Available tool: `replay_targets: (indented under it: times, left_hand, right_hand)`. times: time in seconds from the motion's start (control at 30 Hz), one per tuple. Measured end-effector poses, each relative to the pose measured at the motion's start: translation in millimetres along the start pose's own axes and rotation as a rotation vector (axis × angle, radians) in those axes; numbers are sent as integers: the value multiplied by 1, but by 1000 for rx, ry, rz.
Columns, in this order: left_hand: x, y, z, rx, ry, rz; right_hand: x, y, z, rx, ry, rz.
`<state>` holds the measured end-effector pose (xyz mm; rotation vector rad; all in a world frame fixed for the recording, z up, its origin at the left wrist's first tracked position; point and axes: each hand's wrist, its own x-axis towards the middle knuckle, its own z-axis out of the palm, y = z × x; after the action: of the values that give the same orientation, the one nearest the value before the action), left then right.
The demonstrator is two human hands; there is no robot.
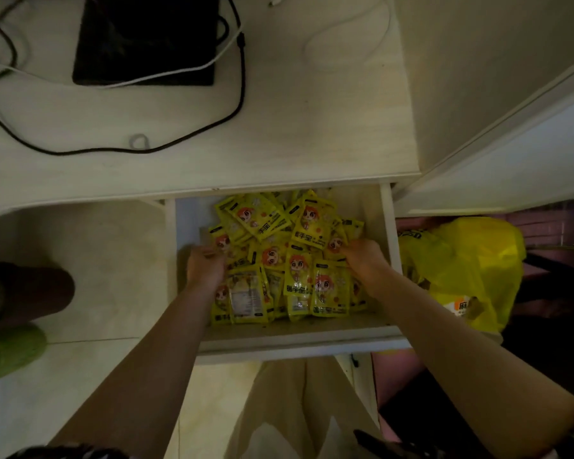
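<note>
Near packets (328, 293), long axis front-to-back

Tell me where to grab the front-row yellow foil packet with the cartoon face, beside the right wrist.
Pinch the top seal of the yellow foil packet, coming from above: its sides are packed against neighbouring packets and its bottom edge sits by the white drawer's front wall, so probably only the top is free.

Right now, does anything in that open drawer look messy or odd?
Yes. The yellow printed packets lie heaped in the white wooden drawer, tilted every way at the back, only roughly lined up in front. Some small dark specks dot the drawer floor near its front edge.
</note>
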<state>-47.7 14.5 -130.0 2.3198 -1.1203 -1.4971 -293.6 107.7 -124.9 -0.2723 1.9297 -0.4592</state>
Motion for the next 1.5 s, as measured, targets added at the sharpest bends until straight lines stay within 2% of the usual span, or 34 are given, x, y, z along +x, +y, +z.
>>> replay_targets:
  times: [0.3,0.43,0.53,0.67,0.8,0.87,0.97,1.07,1.27,1.5]
  left_hand:
    - [-64,-45,-22,-241,-13,56]
    - [-108,-64,-35,-312,-29,117]
    - [-130,-85,-46,-371,-49,83]
    - [-149,-113,-55,-407,-61,8]
    - [-144,-130,-63,-442,-42,-130]
    - [-138,-135,-66,-452,-94,-198]
    - [-137,-138,-69,-535,-258,-295]
    - [-136,-132,-71,-676,-334,-345]
    - [-126,-122,-64,-891,-307,-410]
    - [-116,-113,-52,-914,-251,-454]
  right_hand:
    - [-67,36,0,-93,-37,-111]
    - [-100,60,8,-40,-40,-168]
    - [-132,73,12,45,-78,-178]
    - [-152,96,17,270,-44,-92]
    - [-151,116,20,561,-49,147]
    - [-153,121,19,682,-88,251]
    - [-153,124,14,774,-104,343]
    - [-148,117,10,899,-79,345]
    - [-141,110,4,1011,-72,359]
    - [-135,105,7,928,-33,348]
